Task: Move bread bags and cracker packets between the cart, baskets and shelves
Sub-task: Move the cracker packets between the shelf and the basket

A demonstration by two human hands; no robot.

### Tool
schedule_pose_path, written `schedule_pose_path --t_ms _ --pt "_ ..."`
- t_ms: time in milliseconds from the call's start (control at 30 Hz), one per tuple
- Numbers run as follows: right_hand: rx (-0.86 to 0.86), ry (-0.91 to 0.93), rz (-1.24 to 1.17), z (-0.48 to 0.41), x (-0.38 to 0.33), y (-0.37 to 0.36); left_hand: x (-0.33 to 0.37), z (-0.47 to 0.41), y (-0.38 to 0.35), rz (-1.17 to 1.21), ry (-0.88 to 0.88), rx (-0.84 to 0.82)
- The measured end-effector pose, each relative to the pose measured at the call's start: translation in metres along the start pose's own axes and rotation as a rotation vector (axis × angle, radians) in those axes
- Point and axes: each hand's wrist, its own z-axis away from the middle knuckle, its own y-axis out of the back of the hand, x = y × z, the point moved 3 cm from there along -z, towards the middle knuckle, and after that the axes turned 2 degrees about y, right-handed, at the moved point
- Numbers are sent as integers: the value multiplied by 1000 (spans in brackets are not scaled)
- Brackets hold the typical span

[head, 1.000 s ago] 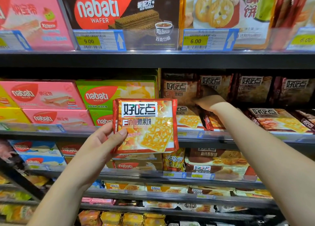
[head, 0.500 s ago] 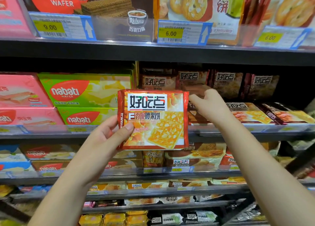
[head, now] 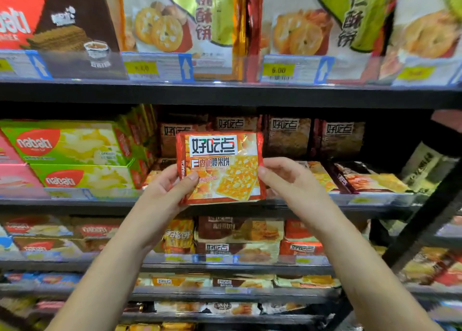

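- Far up and left of the cracker packet [head: 220, 167], a dark brown wafer box [head: 62, 25] shows the tail end of a red "nabati" logo. Its top and left side are cut off.
- Left of the packet, level with it, two green boxes [head: 70, 153] are stacked, each with "nabati" in white on a red oval. The smaller print is blurred.
- The left hand [head: 170, 188] grasps the packet's lower left corner, thumb flat on the front. Its other fingers are hidden behind.
- The packet is red and orange and is held upright, facing the camera. The dark shelf [head: 75, 203] runs just behind its bottom edge.
- A white panel on the packet reads "好吃点", with "香脆腰果饼" beneath it beside a picture of square nut-topped crackers. The finer print cannot be read.
- Directly above the packet stand biscuit bags [head: 175, 25] showing round cookies and the characters "酥饼". Their tops are cut off.
- Behind the packet and to its right stands a row of brown packets [head: 287, 135] with the same "好吃点" logo, their lower halves in shadow.
- The right hand [head: 292, 183] pinches the packet's right edge, thumb tip in front and fingers bent. The fingertips are out of sight.
- Up and right of the packet, a yellow price label [head: 278, 70] reads "6.00". Neighbouring labels are too blurred to read.
- Right of the packet, flat packets [head: 372, 182] lie face up, their writing illegible.
- Far right of the packet, a dark slanted bar [head: 425, 220] hides part of the stock.
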Motion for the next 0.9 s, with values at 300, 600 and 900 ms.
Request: schedule_pose_path --t_ms 300,600,900 --pt "114 13 44 -29 6 26 18 -32 -25 -248 -80 65" --pt "214 -28 62 -98 19 25 29 -96 -34 -521 7 272" --pt "212 -27 338 -143 34 21 13 -157 -28 -649 54 174"
